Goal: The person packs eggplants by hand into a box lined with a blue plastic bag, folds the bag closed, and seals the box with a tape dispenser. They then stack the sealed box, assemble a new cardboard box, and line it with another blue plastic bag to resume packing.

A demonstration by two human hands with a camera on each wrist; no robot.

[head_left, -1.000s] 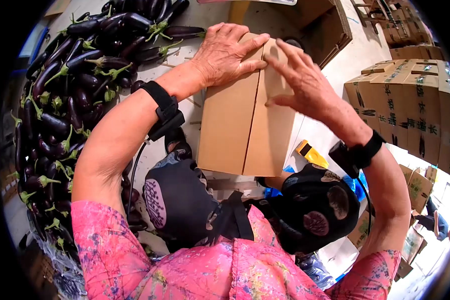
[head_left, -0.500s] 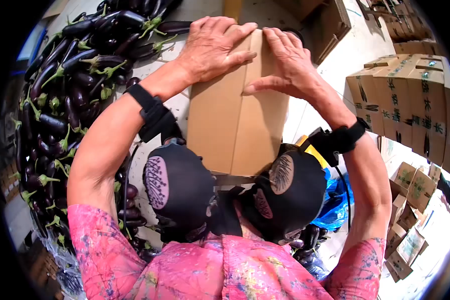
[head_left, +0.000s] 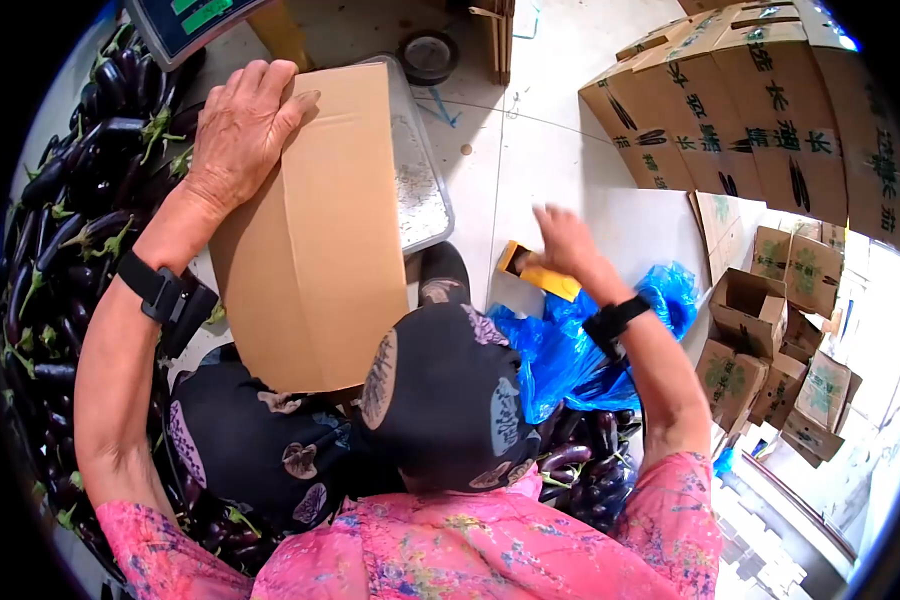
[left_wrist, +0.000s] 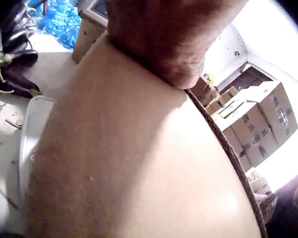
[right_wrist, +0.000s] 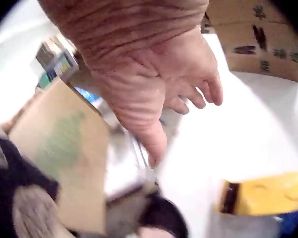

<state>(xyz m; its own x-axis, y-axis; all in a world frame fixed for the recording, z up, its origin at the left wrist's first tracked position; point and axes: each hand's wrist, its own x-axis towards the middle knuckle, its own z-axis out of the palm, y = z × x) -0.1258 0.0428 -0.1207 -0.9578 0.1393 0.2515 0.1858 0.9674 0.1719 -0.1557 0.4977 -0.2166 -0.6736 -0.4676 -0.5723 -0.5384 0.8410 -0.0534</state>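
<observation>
A closed cardboard box (head_left: 320, 230) stands between the person's knees, its top flaps meeting along a lengthwise seam. My left hand (head_left: 238, 130) rests on its far left corner, thumb lying on the top. In the left wrist view the box top (left_wrist: 124, 148) fills the middle below the hand (left_wrist: 159, 29). My right hand (head_left: 565, 245) is off the box, out to the right over a yellow tape dispenser (head_left: 558, 285) with a dark end. In the right wrist view its fingers (right_wrist: 176, 104) hang loosely curled around nothing, and the dispenser (right_wrist: 268, 193) lies apart from them.
The box sits on a scale platform (head_left: 440, 235), with a green-lit display (head_left: 205, 14) behind. Eggplants (head_left: 65, 250) are heaped along the left. A tape roll (head_left: 428, 57) lies beyond, blue plastic (head_left: 560, 350) at right, and printed cartons (head_left: 730, 110) are stacked farther right.
My right hand has left the box top and moved right and nearer, to the yellow dispenser. My left hand stays on the box. The head view has swung to the right.
</observation>
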